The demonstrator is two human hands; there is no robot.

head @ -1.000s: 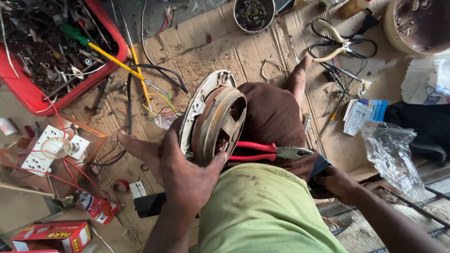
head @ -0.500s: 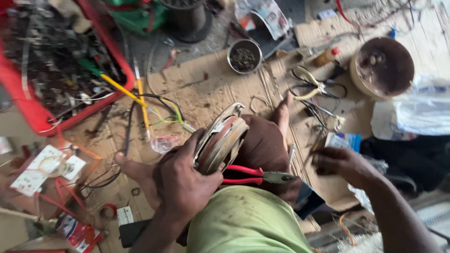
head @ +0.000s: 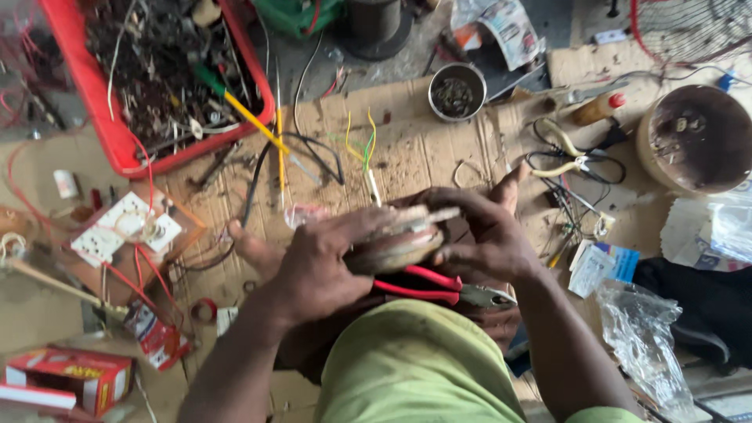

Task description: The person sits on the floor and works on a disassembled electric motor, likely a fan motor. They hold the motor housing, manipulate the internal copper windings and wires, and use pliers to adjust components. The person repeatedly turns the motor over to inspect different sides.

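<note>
Sitting low over flattened cardboard [head: 423, 149] spread as a work surface on a grey floor, the person wears a green garment, and red-handled pliers [head: 439, 287] rest across the lap just below the hands. Near left lies a small red carton [head: 70, 376], and beyond it a white switch board [head: 125, 229] trailing red wires. Near right, a crumpled clear plastic bag [head: 650, 345] sits beside a dark cloth.

Both hands meet at the middle of the scene around a round motor part [head: 399, 239], tan and worn, held edge-on and slightly blurred. The left hand [head: 313, 270] wraps its left side, fingers curled over the top and thumb stretched away toward the left. The right hand [head: 486, 235] clamps the right side, fingers pressed over the rim and thumb lifted toward the far side. Together they close firmly on the part, which hangs just above the lap, clear of the cardboard.

Farther out, yellow and green wires [head: 364, 145] lie loose on the cardboard, and cream-handled cutters [head: 564, 160] rest to the right among black leads. A small steel bowl [head: 457, 92] holds dark small bits. Far right stands a round brown housing [head: 693, 139], open side up, with fittings inside. Far left, a red tray [head: 117, 133] is heaped with dark scrap, wires and a yellow-shafted screwdriver [head: 243, 113].
</note>
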